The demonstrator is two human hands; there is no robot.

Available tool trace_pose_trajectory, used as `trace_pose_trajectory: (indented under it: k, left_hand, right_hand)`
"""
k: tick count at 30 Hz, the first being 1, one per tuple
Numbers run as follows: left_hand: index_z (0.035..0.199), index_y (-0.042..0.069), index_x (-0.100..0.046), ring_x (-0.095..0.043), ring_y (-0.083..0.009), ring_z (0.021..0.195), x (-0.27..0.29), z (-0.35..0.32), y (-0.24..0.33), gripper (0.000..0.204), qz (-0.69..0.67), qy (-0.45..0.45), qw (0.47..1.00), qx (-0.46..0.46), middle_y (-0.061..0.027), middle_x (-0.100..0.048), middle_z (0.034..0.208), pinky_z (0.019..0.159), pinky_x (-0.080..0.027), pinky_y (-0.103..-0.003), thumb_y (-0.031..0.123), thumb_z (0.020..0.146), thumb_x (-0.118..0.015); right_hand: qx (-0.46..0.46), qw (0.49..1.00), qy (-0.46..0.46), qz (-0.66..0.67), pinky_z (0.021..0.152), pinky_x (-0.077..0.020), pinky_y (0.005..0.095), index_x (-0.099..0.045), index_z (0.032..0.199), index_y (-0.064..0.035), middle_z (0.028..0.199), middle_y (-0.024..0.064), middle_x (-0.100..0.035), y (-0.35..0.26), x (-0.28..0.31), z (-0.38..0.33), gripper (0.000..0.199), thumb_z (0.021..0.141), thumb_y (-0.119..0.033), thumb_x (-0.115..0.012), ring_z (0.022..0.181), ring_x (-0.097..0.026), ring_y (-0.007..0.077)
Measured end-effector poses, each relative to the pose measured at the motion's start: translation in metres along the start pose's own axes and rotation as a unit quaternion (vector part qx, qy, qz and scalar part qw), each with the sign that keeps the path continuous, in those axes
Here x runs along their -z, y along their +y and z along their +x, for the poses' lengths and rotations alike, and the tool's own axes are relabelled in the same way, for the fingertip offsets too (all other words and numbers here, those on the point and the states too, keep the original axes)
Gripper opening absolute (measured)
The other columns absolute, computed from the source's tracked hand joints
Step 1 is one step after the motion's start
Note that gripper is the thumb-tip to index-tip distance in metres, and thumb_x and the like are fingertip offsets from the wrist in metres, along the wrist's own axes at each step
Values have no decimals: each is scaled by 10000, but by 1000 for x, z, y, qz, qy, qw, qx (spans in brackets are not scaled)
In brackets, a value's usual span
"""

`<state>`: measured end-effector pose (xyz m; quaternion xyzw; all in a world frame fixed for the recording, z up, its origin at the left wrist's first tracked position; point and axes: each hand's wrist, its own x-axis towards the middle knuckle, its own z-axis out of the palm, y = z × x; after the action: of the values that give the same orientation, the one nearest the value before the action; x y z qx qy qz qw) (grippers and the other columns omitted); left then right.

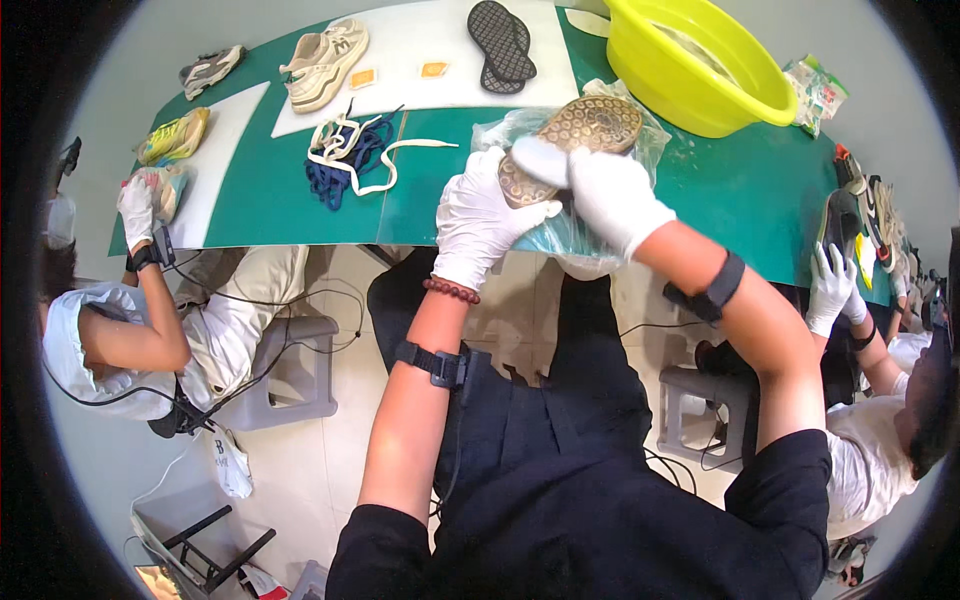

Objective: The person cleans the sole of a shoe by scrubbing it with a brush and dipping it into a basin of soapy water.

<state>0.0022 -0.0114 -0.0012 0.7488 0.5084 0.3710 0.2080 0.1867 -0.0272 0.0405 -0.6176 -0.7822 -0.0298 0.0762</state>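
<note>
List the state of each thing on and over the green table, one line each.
Shoe: sole up, held over clear plastic bag.
Left hand: gloved, grip on the shoe's heel end.
Right hand: gloved, pressing white sponge on the sole.
Yellow basin: upright, contents unclear.
Laces: loose, tangled.
Insoles: out, stacked.
Beige sneaker: unlaced.

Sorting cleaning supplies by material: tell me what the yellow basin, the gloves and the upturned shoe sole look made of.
Round yellow basin: likely moulded plastic, glossy, uniform colour. White gloves on the left hand and right hand: thin, matte, wrinkling, probably latex or nitrile. Tan patterned shoe sole: seemingly rubber, dull with raised tread.
</note>
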Motion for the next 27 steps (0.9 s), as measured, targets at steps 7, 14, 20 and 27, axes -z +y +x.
trace_pose_trajectory:
  k: [7, 14, 20, 27]
  left_hand:
    - [1226, 34, -595, -662, -317, 1025, 0, 3, 6, 839, 22, -17, 1000, 5, -164, -646, 1125, 871, -537, -401, 493, 594, -902]
    - [1204, 16, -596, -664, -341, 969, -12, 0, -8, 895, 10, 45, 998, -32, -159, -655, 1075, 830, -542, -427, 539, 545, -902]
    - [1154, 32, -644, -665, -303, 1009, 0, 5, 10, 775, -10, -9, 1000, 16, -149, -664, 1088, 861, -536, -402, 481, 582, -914]
    - [1209, 31, -596, -673, -307, 979, -4, -3, -5, 852, 33, 37, 998, -27, -150, -665, 1061, 841, -538, -405, 512, 579, -909]
  right_hand:
    - [-47, 997, -19, -66, 752, -580, 440, -746, 924, -16, 881, 232, -716, 29, 3, 35, 202, 875, -136, -590, 842, -729, 350]
    - [4, 999, -29, -25, 659, -553, 480, -582, 917, 0, 792, 225, -691, -13, -10, -7, 163, 920, -120, -472, 746, -708, 370]
    - [-63, 995, 9, -83, 668, -577, 445, -683, 891, -29, 789, 196, -705, 43, -9, 37, 149, 889, -97, -550, 748, -719, 347]
    - [-8, 997, 1, -82, 639, -571, 464, -603, 936, -18, 790, 188, -706, 10, -12, 15, 158, 926, -119, -481, 714, -715, 344]
